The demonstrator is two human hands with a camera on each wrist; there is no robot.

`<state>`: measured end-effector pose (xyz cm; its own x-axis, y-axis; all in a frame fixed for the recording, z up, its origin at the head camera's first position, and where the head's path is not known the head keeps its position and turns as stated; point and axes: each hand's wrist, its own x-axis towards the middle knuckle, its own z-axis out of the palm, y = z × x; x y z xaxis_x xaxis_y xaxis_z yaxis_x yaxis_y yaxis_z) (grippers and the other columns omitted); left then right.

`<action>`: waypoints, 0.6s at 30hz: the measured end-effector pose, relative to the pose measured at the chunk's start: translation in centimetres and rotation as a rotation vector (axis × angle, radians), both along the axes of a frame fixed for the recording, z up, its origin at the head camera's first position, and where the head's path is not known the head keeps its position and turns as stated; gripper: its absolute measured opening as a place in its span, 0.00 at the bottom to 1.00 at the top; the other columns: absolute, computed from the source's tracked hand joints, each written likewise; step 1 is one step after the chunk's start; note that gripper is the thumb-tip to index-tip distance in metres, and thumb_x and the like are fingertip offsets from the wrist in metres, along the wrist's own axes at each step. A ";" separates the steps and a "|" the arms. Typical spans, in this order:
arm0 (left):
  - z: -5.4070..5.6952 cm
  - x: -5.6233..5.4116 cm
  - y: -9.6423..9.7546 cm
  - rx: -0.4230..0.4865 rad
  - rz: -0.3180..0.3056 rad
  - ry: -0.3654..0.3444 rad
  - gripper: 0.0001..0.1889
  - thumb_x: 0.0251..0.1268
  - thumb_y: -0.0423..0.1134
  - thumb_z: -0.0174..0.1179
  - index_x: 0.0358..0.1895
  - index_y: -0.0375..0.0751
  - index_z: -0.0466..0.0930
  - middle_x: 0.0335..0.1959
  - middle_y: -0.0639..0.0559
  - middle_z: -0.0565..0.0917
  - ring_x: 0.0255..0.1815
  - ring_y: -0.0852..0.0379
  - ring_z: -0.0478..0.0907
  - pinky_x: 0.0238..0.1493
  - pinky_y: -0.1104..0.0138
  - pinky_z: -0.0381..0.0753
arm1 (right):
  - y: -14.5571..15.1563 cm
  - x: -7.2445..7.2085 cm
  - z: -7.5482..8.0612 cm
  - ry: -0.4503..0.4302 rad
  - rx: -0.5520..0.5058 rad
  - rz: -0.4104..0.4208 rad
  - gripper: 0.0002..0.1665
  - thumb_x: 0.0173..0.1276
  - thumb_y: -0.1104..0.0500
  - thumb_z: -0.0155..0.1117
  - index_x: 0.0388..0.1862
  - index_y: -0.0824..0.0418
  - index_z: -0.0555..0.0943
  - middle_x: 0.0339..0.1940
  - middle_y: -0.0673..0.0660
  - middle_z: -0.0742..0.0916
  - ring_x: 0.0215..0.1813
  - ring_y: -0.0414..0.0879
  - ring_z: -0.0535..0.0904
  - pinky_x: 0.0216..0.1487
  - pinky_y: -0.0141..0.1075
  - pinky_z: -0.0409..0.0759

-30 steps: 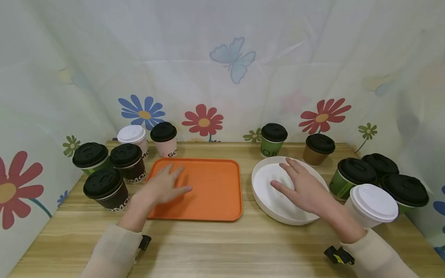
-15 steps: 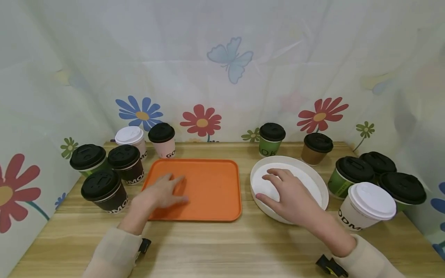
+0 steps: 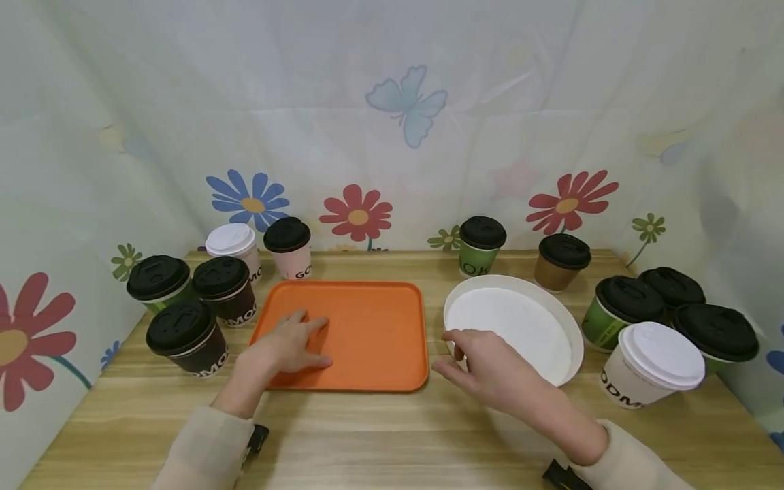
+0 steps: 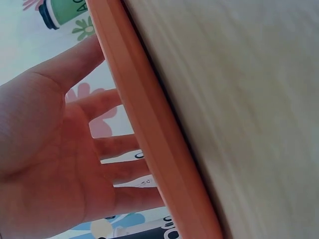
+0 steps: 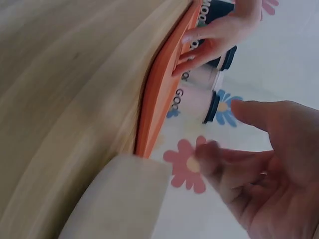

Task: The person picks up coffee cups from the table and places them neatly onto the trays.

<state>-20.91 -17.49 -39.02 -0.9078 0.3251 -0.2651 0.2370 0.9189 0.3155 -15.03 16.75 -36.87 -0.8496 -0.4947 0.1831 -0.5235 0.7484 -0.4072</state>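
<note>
My left hand (image 3: pixel 282 347) is over the left part of the orange tray (image 3: pixel 373 333), fingers spread and fingertips down near its surface. The left wrist view shows the palm behind the tray's rim (image 4: pixel 149 124), with the fingertips hidden by it. My right hand (image 3: pixel 490 367) hovers at the near left edge of the round white plate (image 3: pixel 569 320), between plate and tray. Its fingers are loosely bent and a gap shows between thumb and forefinger. In the right wrist view the right hand (image 5: pixel 269 169) holds nothing and is apart from the plate's side (image 5: pixel 119 199).
Lidded paper cups stand on both sides: a dark cup (image 3: pixel 190 340) and others at left, a white cup (image 3: pixel 649 367) and several more at right. Behind the plate are a green cup (image 3: pixel 480 248) and a brown cup (image 3: pixel 559 265). A flowered curtain (image 3: pixel 404 156) closes the back.
My right hand has moved left and toward me, from above the middle of the plate to its near left edge, its fingers bending more. My left hand has lowered slightly over the tray.
</note>
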 end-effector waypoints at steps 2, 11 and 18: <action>0.1 0.0 0.0 0.003 -0.003 0.001 0.42 0.65 0.53 0.72 0.77 0.39 0.66 0.76 0.23 0.56 0.76 0.24 0.53 0.72 0.36 0.57 | -0.5 0.2 0.1 -0.070 0.029 0.016 0.28 0.70 0.50 0.73 0.58 0.70 0.80 0.29 0.47 0.81 0.29 0.38 0.75 0.34 0.36 0.78; 0.4 0.3 0.3 0.005 0.006 -0.011 0.43 0.64 0.53 0.72 0.77 0.39 0.66 0.76 0.23 0.55 0.76 0.24 0.51 0.72 0.36 0.56 | -2.0 1.0 -0.3 -0.165 0.084 0.015 0.35 0.70 0.49 0.72 0.63 0.75 0.75 0.52 0.68 0.85 0.49 0.56 0.85 0.48 0.49 0.84; 0.4 1.0 0.8 -0.026 0.010 -0.034 0.43 0.65 0.54 0.71 0.78 0.40 0.64 0.77 0.24 0.55 0.76 0.24 0.51 0.71 0.35 0.58 | -3.0 1.2 -1.4 -0.169 0.205 -0.014 0.34 0.71 0.47 0.72 0.59 0.74 0.77 0.44 0.63 0.82 0.39 0.51 0.81 0.39 0.46 0.83</action>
